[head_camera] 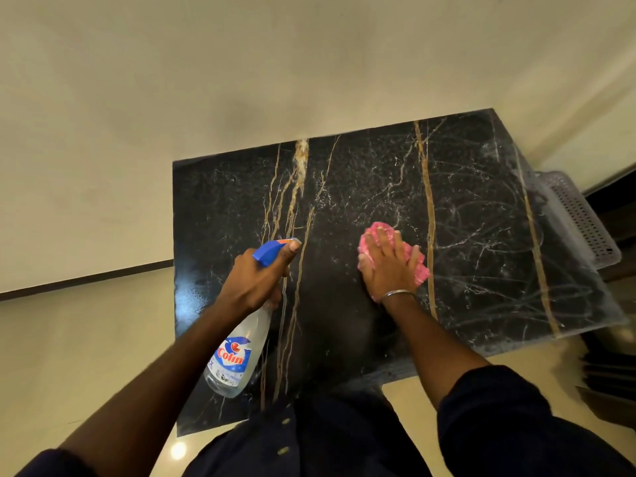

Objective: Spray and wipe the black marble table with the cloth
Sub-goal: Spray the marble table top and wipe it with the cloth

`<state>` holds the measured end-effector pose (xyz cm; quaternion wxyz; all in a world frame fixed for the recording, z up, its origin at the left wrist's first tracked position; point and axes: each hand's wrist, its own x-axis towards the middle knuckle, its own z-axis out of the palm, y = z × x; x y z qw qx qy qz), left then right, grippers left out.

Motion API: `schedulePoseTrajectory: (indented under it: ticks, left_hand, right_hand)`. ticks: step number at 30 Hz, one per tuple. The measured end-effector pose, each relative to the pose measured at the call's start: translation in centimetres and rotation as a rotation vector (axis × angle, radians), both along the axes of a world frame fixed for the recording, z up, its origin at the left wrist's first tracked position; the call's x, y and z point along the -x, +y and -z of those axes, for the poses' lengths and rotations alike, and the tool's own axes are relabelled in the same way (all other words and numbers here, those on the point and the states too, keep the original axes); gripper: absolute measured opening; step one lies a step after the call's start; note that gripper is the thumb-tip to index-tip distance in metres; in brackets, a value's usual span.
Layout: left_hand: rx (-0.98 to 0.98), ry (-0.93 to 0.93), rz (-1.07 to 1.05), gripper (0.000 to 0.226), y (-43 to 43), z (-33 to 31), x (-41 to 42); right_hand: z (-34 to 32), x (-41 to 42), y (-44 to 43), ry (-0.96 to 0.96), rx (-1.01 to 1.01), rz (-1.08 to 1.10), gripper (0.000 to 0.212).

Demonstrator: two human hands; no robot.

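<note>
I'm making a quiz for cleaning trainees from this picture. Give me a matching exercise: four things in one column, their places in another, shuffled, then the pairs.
1 spray bottle
2 cloth
3 bracelet
4 basket

A on the right wrist
B gripped in the left hand
C beyond the table's right edge
D pressed on the table under the right hand

Pairs: 1-B, 2-D, 3-A, 4-C

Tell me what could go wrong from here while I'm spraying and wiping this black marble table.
Swirled streaks on the right half of the table may dry as marks if the cloth under your right hand misses them. Wiping further right could bump the perforated basket beside that edge.
</note>
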<state>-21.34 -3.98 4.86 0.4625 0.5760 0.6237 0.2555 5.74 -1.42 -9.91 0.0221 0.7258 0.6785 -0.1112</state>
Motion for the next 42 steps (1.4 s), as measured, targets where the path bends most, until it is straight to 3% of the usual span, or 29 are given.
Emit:
schedulePoseTrajectory:
  ticks: [4, 9, 12, 17, 23, 29, 33, 38, 42]
  left_hand:
    - [0.010, -0.003, -0.003, 0.082, -0.4, 0.3, -0.1]
    - [-0.009, -0.005, -0.038, 0.082, -1.0, -0.2, -0.5]
    - [-0.009, -0.001, -0.069, 0.073, -1.2, -0.5, -1.0]
    - [-0.009, 0.043, -0.122, 0.039, -2.3, -1.2, -2.7]
    - [0.023, 0.057, -0.124, 0.045, -3.7, -0.9, -3.7]
    - [0.036, 0.073, -0.087, 0.052, -4.4, -0.9, -4.4]
    - [0.012, 0.035, -0.091, 0.040, -4.7, -1.3, -4.6]
    - [-0.001, -0.007, -0.115, 0.043, -5.5, -1.2, -4.2]
    - [0.012, -0.037, -0.152, 0.036, -6.0, -0.9, -3.5]
  right_hand:
    - [-0.2, -3.3, 1.4, 0.033, 0.023, 0.112, 0.058]
    - [-0.1, 0.0, -1.1, 0.066, -0.028, 0.148, 0.062]
    - [-0.1, 3.8, -4.2, 0.080, -0.037, 0.017, 0.060]
    - [0.2, 9.9, -8.5, 0.133, -0.045, -0.272, 0.061]
    - [0.3, 7.8, -8.6, 0.116, -0.036, -0.496, 0.060]
    - [0.1, -0.7, -8.4, 0.021, -0.050, -0.231, 0.060]
    - [0.0, -5.1, -8.6, -0.035, -0.050, -0.079, 0.059]
    - [-0.1, -3.8, -10.1, -0.025, -0.047, -0.002, 0.060]
    - [-0.2, 0.1, -12.5, 0.007, -0.035, -0.132, 0.063]
